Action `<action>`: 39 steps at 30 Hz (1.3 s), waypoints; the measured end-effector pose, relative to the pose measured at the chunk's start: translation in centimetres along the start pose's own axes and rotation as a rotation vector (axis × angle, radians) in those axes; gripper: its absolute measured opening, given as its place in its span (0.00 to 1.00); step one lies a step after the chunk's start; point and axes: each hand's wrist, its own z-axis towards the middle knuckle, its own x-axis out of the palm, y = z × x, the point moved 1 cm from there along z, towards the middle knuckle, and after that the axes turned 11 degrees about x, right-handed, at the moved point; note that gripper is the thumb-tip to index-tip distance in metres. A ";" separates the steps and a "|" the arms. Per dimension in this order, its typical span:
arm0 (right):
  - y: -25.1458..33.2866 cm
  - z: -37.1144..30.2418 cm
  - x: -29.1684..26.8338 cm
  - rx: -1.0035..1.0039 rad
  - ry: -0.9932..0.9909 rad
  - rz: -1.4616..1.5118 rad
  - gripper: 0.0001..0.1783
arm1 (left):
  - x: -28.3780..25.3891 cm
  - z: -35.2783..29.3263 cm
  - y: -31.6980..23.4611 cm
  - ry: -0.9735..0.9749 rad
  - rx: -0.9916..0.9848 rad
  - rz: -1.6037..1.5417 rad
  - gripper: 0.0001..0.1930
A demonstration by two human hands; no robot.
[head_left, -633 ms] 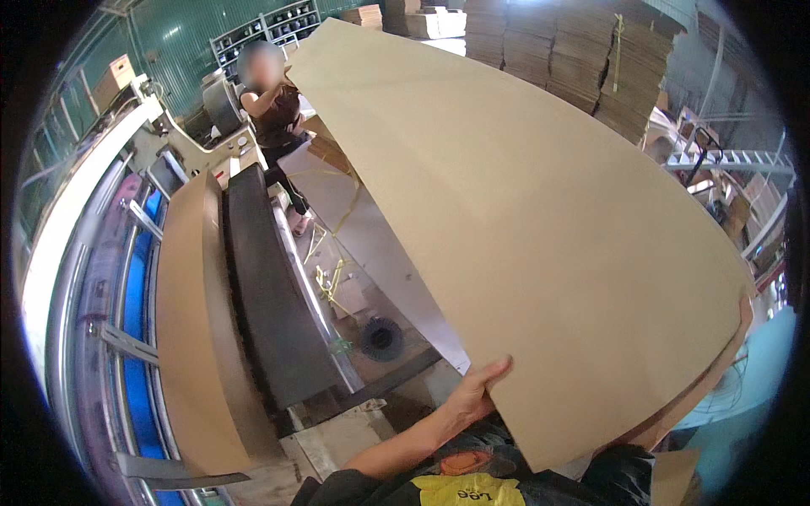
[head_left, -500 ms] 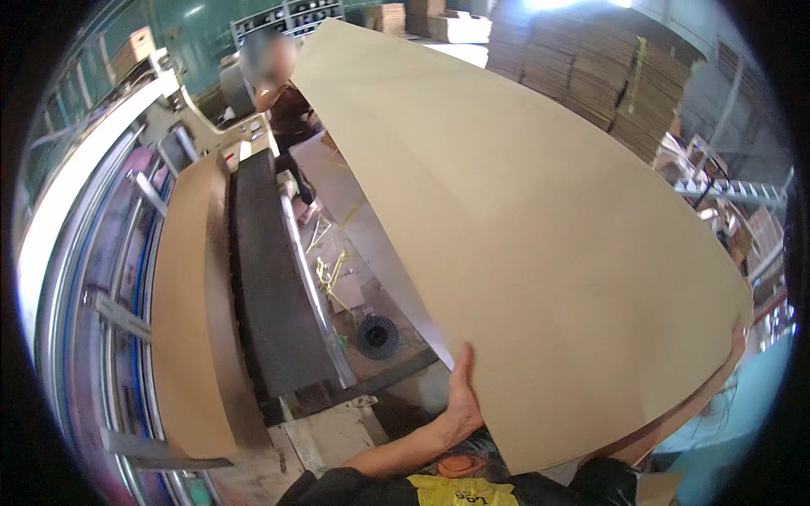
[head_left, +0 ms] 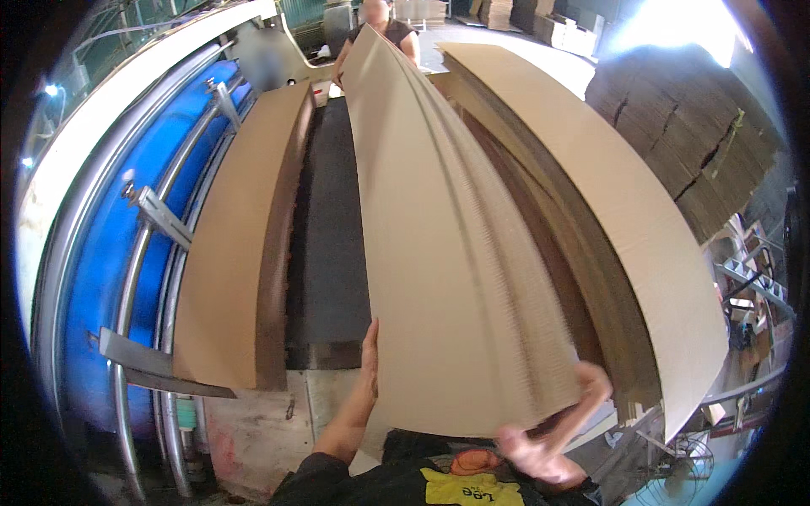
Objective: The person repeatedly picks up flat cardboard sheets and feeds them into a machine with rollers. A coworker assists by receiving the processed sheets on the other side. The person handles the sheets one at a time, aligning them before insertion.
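The fanned cardboard sheets (head_left: 430, 236) are straight ahead, long axis running away toward a co-worker (head_left: 409, 44), hiding the right edge of the black bed (head_left: 329, 253). The left hand (head_left: 369, 371) touches their left edge; the blurred right hand (head_left: 593, 386) is by their near right corner; I cannot tell either grip.

Large tan cardboard sheets (head_left: 422, 236) shown matt and smooth-faced, finely ridged along their right edges, long blue roller (head_left: 101, 261) finished glossy, slim silver metal rod (head_left: 123, 413) polished shiny, flat black bed (head_left: 329, 236) left matt, black shirt (head_left: 380, 487) made of cloth.
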 end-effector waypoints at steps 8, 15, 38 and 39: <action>-0.9 -3.4 11.7 -0.250 0.687 -0.297 0.49 | -9.0 -2.4 -3.3 -0.100 0.052 0.066 0.45; -0.5 -3.1 15.1 -0.113 1.210 -0.323 0.42 | -13.9 -5.1 -5.0 -0.118 0.081 0.070 0.48; 1.4 6.5 36.4 -1.047 1.507 -0.384 0.31 | -6.7 -19.1 0.2 -0.991 1.423 0.446 0.74; 1.4 7.0 36.7 -1.031 1.547 -0.367 0.30 | -6.4 -18.3 0.6 -1.030 1.429 0.444 0.77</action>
